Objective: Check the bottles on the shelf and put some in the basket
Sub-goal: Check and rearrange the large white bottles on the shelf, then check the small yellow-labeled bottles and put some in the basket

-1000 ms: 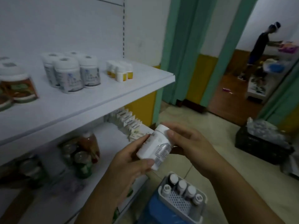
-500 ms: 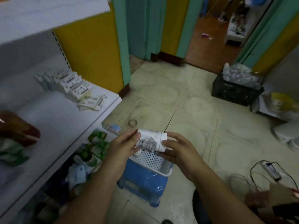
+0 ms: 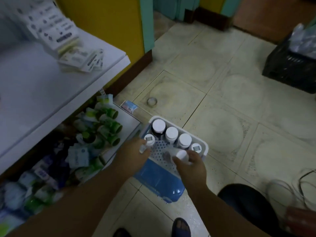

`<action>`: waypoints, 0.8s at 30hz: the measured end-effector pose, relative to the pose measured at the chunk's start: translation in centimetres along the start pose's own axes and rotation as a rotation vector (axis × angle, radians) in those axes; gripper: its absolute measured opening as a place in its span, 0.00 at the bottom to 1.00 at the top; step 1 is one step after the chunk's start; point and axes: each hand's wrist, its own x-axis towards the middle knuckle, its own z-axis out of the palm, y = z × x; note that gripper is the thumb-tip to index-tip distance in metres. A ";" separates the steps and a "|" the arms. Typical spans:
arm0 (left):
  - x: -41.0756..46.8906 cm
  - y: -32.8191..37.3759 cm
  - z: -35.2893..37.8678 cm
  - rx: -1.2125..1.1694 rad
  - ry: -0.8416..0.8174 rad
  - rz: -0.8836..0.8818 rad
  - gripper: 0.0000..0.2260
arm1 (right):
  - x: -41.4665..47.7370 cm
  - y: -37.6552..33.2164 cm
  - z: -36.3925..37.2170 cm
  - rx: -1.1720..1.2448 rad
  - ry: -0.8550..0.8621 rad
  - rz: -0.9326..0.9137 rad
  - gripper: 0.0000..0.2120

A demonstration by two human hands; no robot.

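A white perforated basket (image 3: 204, 148) sits on a blue stool (image 3: 160, 182) on the floor. Several white-capped bottles (image 3: 171, 133) stand along its far side. My right hand (image 3: 192, 165) grips a white bottle (image 3: 181, 155) low inside the basket, near its right front corner. My left hand (image 3: 134, 155) is at the basket's left rim, with its fingers curled over the edge beside a small capped bottle (image 3: 149, 139). The body of the held bottle is mostly hidden by my fingers.
To the left, a white shelf (image 3: 42, 93) carries small boxes (image 3: 56, 33), and green-and-white packs (image 3: 104, 129) crowd the level below. A black crate (image 3: 290, 69) stands at the far right. Cables (image 3: 294, 189), a clear ring (image 3: 152, 101) and my sandalled foot (image 3: 181, 226) are on the tiles.
My view dropped from the shelf to the floor. Both hands brought the white bottle down into the basket. My left hand let go of it and moved to the basket's left rim.
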 end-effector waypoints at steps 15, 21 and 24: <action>-2.8 -5.5 -6.1 0.174 -0.250 -0.099 0.26 | 4.4 0.2 6.7 -0.974 -0.157 -0.347 0.28; -4.9 2.9 -10.6 0.115 -0.079 -0.079 0.34 | 1.4 -6.0 2.9 -1.108 -0.354 -0.595 0.34; -7.1 8.2 -15.1 0.342 -0.007 -0.004 0.39 | -0.8 -11.5 1.1 -1.109 -0.408 -0.746 0.32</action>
